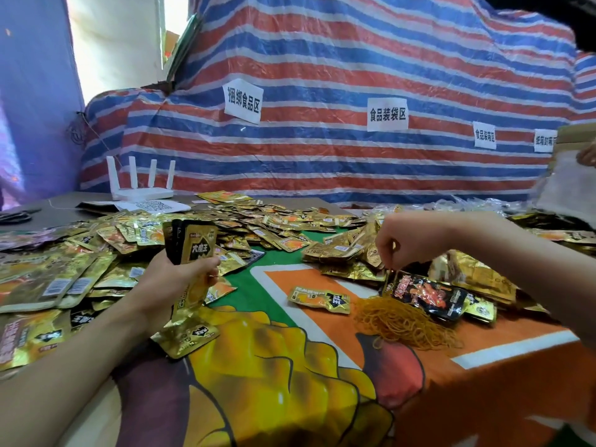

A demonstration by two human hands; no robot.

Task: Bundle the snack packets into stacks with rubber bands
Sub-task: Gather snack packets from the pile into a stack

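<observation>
My left hand [174, 282] grips an upright stack of gold snack packets [190, 241] above the table's left side. My right hand [406, 240] hovers right of centre, fingertips pinching a thin rubber band [391, 272] that hangs down above a black and red packet [425, 295]. A loose heap of yellow-orange rubber bands [403, 324] lies on the cloth just below that hand. Several gold packets [245, 221] are strewn across the table's far and left parts, and one single packet [319, 300] lies near the middle.
The table is covered by a colourful orange and green cloth [290, 366]. A white router [142, 182] and scissors [16, 216] sit at the far left. A striped tarp [354, 140] with paper labels rises behind. Another person's hand [587, 156] holds a bag at far right.
</observation>
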